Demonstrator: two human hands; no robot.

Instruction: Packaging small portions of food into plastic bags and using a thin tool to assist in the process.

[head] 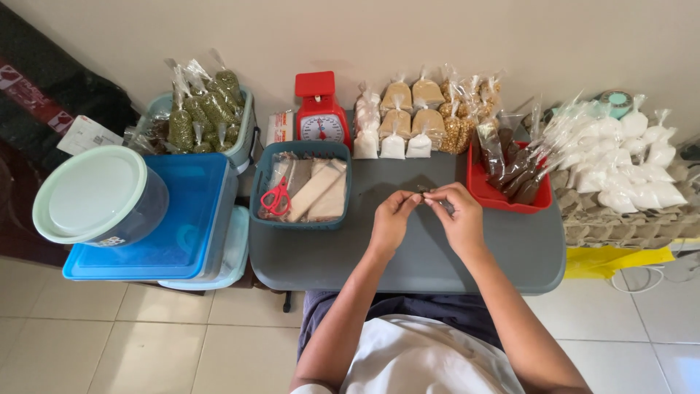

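Note:
Over the grey table [408, 259] my left hand [392, 219] and my right hand [458, 215] meet at the fingertips. Together they pinch a small dark object [423, 192], too small to tell what it is. Just left of my hands stands a teal basket [300, 222] with red scissors [275, 197] and flat packets. At the right sits a red tray [487, 193] of dark brown filled bags.
A red kitchen scale [319, 117] stands at the back, beside small bags of white, tan and yellow goods [419, 120]. White filled bags [620, 160] lie on egg cartons at the right. At the left are blue bins [168, 233], a round lidded tub [95, 193] and green bags [204, 109].

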